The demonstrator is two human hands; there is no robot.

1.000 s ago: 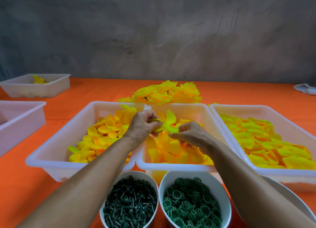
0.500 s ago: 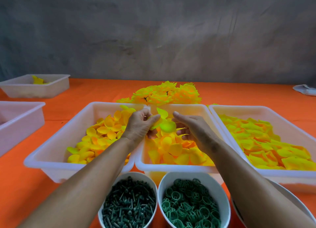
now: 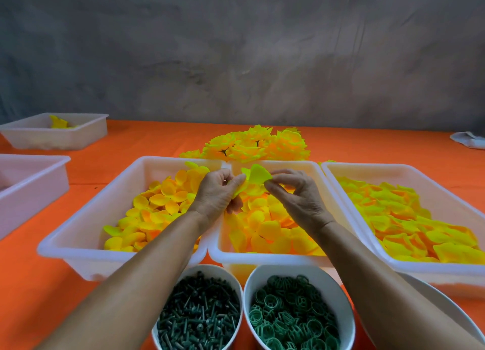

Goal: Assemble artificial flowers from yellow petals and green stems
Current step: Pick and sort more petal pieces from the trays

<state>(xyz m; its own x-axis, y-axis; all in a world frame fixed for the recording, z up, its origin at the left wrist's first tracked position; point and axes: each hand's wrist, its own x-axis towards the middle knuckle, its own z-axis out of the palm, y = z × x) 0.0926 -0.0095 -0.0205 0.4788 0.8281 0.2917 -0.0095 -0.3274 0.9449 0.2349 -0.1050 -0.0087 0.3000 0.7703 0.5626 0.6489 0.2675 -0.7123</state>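
1. My left hand (image 3: 214, 192) sat at the centre of the frame, above the seam between two trays, fingers curled round a small cluster of yellow petals (image 3: 256, 179).
2. My right hand (image 3: 296, 192) was just beside it, thumb and forefinger pinching the right edge of the top petal; the other fingers curled loosely.
3. The cluster was held in the air over the far end of the middle tray (image 3: 262, 255), clear of the loose petals below.
4. The middle tray held mid-size yellow-orange petals. The left tray (image 3: 78, 234) touched it and held smaller rounded petals, heaped toward its right side.
5. The right tray (image 3: 409, 171), at the right of the frame, held larger, flatter petals.
6. At the lower centre stood two white bowls side by side: the left bowl (image 3: 225, 273) full of dark green stems (image 3: 199, 315), the right bowl (image 3: 330, 281) full of green rings (image 3: 291, 315).
7. The rim of a third bowl (image 3: 446, 307) showed at the lower right; I could not tell its contents.
8. Behind the trays, at the upper centre of the bench (image 3: 39, 297), lay a pile of finished flowers (image 3: 257, 146).
9. At the upper left stood a tray (image 3: 65, 139) with one yellow piece inside, and another tray (image 3: 34, 181) at the left edge.
10. A pale cloth (image 3: 469, 139) lay at the far right edge.
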